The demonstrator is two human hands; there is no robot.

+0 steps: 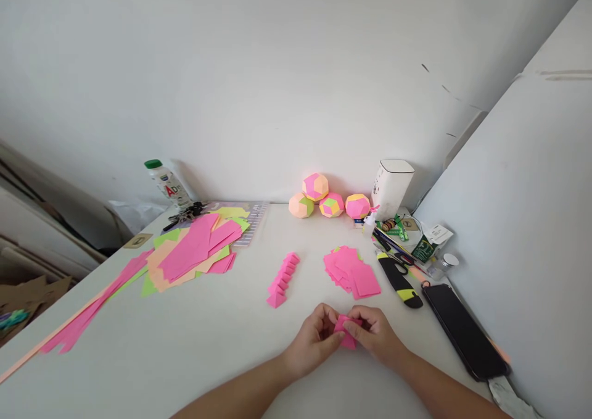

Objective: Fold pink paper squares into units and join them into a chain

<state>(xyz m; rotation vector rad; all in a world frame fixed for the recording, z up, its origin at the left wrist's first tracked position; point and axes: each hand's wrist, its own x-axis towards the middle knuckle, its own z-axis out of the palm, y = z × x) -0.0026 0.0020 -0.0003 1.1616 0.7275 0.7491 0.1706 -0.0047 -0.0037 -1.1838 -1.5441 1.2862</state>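
Between my two hands is a small piece of pink paper [348,339], partly folded, just above the near part of the table. My left hand [319,336] pinches its left side with thumb and fingers. On the other side my right hand [374,332] grips it, the thumb pressed on its face. The fingers hide some of the paper's edges. Beyond my left hand lies a row of folded pink paper pieces [283,278], nested one behind another. Past my right hand a loose pile of flat pink paper squares [354,271] is spread out.
Paper sheets and strips [194,249] in pink, peach and green cover the left side. Several faceted paper balls [331,205] sit by the wall, beside a white container [393,187]. A utility knife [400,280] and a black phone [465,329] lie right. A bottle [169,186] stands back left.
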